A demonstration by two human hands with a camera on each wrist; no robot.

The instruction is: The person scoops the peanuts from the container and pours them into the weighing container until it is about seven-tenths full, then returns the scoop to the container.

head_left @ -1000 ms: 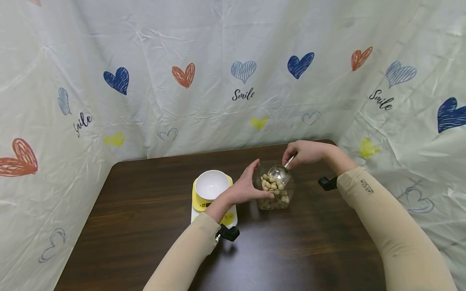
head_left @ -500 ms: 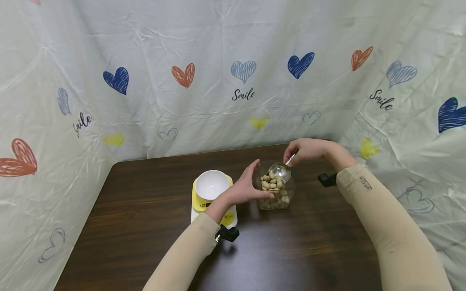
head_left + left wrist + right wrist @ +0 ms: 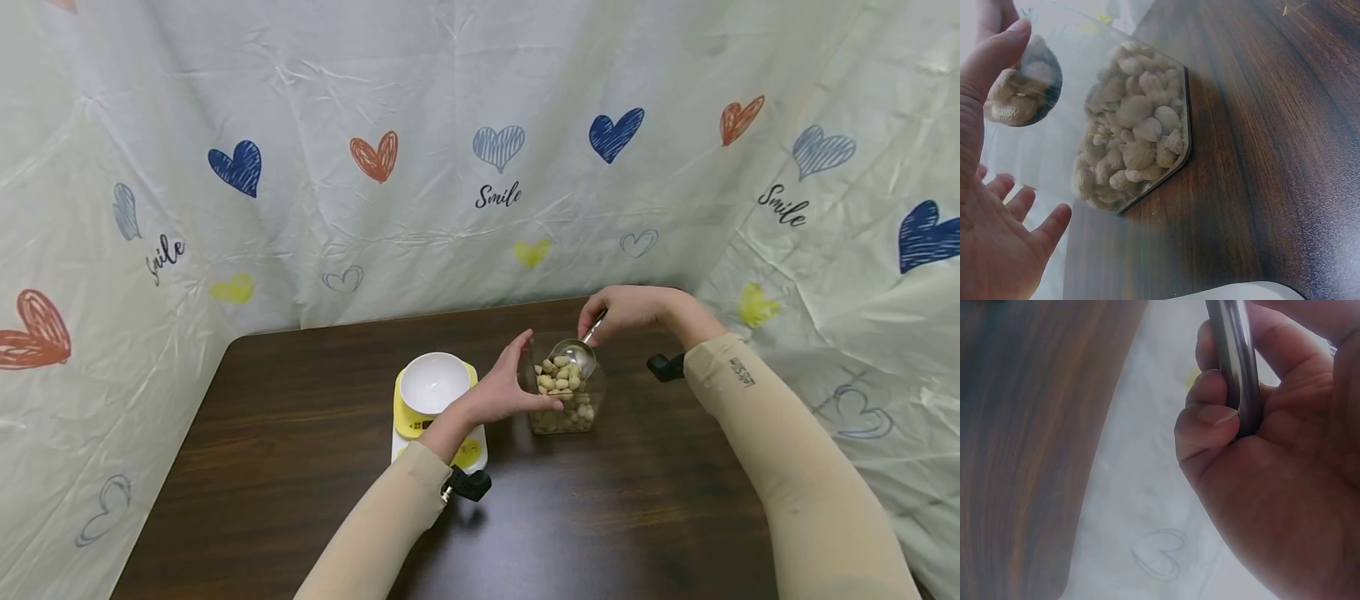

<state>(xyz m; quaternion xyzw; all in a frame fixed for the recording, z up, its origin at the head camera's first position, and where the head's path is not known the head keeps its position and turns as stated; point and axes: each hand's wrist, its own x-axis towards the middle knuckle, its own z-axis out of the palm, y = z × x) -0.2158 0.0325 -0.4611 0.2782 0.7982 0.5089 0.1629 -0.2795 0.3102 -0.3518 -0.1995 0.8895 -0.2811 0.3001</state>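
Peanuts [image 3: 553,382] under the scoop [image 3: 586,359], as watched from my remote post.

Nearest me — taking the clear container [image 3: 589,397] as dial centre, twelve pointing away — a yellow-and-white scale [image 3: 408,421] bearing a white bowl [image 3: 435,382] sits between eight and nine o'clock. Next, the left hand [image 3: 498,397] grips the container from nine o'clock, thumb and fingers spread. The container stands upright on the dark table [image 3: 292,433], the metal scoop slanting into its nuts; the right hand [image 3: 626,308], between one and two o'clock, grasps the handle. Heart-printed cloth [image 3: 427,267] hangs beyond. I judge spillage the main risk — a hasty, tilted lift could roll peanuts off the lip, while a slackened left grip could let the scoop drag the container askew.
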